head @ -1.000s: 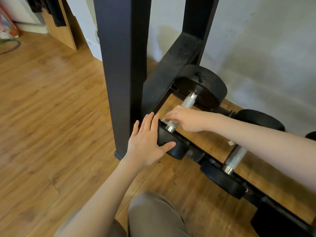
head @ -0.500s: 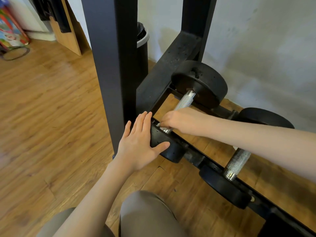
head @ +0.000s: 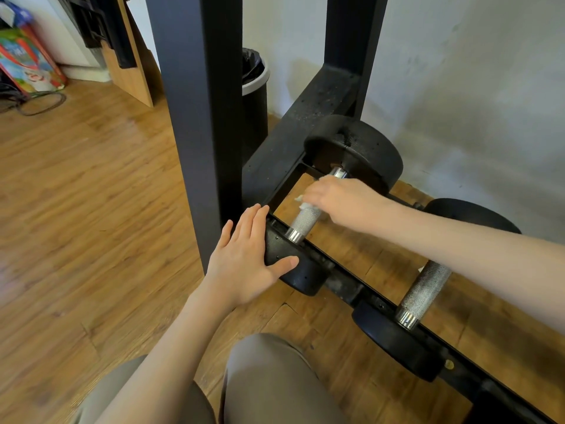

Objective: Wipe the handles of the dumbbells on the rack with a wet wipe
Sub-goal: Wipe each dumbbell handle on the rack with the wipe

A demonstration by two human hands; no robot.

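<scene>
A black dumbbell lies across the bottom rails of the black rack [head: 345,286], its knurled steel handle [head: 301,223] bare at the near end. My right hand [head: 342,198] is wrapped round the far part of that handle with a white wet wipe [head: 304,203] peeking out under the fingers. My left hand [head: 244,261] lies flat with straight fingers on the dumbbell's near black head [head: 298,272]. A second dumbbell's steel handle [head: 423,293] lies to the right, partly under my right forearm.
A thick black rack upright [head: 198,117] rises just left of my hands. A black waste bin [head: 255,96] with a liner stands behind it by the wall. My knees are at the bottom of the view on the wooden floor [head: 76,209].
My right hand has slid with the wipe along the handle from the near end toward the far head. My left hand has stayed on the near head.
</scene>
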